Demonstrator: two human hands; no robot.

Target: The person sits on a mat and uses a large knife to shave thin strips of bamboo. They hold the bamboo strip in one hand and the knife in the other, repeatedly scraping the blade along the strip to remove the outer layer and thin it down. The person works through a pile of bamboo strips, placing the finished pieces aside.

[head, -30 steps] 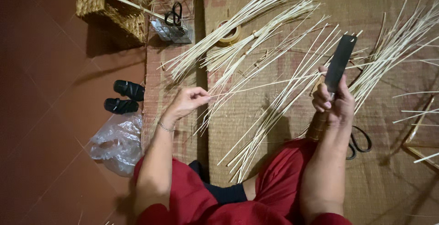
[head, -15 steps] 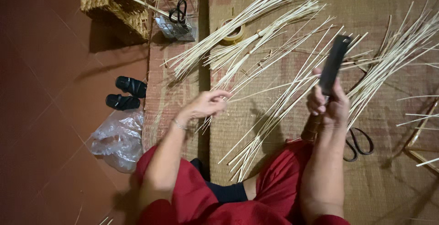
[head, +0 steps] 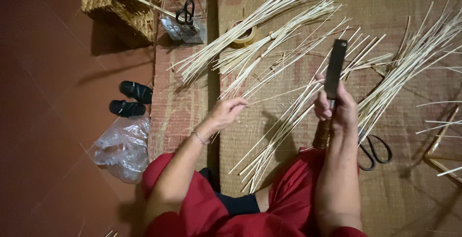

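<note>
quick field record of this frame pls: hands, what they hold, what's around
left hand: pinches one thin strip
right hand: grips dark blade, upright
strips: loose bundles fanned over woven mat
tape roll: under the bundles
scissors: on mat by right forearm
wire holder: holds second scissors
basket: top left
sandals: on floor, left
plastic bag: below sandals

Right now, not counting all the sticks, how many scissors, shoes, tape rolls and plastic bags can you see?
Scissors: 2, one pair on the mat, one pair in the wire basket
Black shoes: 2
Tape roll: 1
Plastic bag: 1
Total: 6
</note>
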